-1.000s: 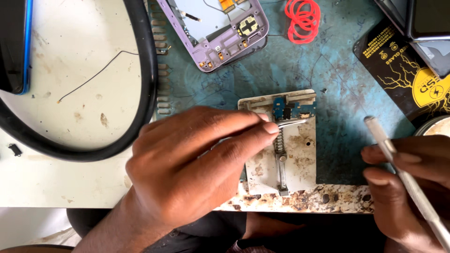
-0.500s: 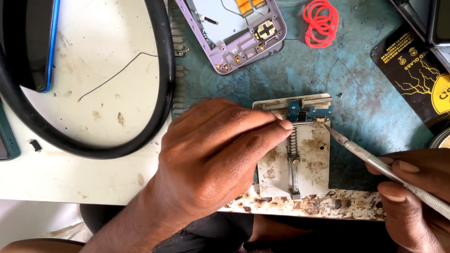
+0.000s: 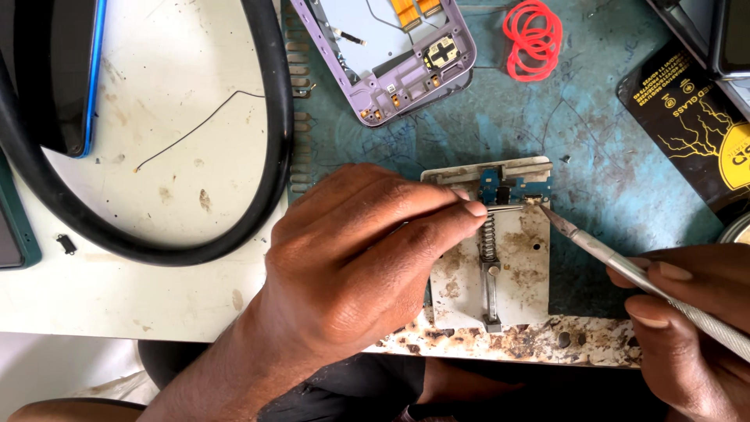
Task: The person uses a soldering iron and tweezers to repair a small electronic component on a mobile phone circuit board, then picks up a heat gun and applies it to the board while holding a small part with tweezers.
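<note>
My left hand (image 3: 355,258) pinches thin metal tweezers (image 3: 506,209) whose tips rest on a small blue circuit board (image 3: 512,186). The board is clamped at the top of a stained metal holder (image 3: 508,273) with a spring down its middle. My right hand (image 3: 687,328) grips a silver scalpel-like knife (image 3: 625,262), its pointed blade touching the board's right end beside the tweezer tips. The holder lies on a worn blue-green mat (image 3: 609,156).
An opened purple phone frame (image 3: 391,59) lies at the mat's top, red rubber bands (image 3: 533,37) beside it. A black and yellow packet (image 3: 695,117) lies at right. A thick black cable (image 3: 266,156) loops over the white table, beside a dark phone (image 3: 55,70).
My right hand swung the knife from upright down to the board, and its tip now touches the board's right end. My left hand keeps the tweezers on the board.
</note>
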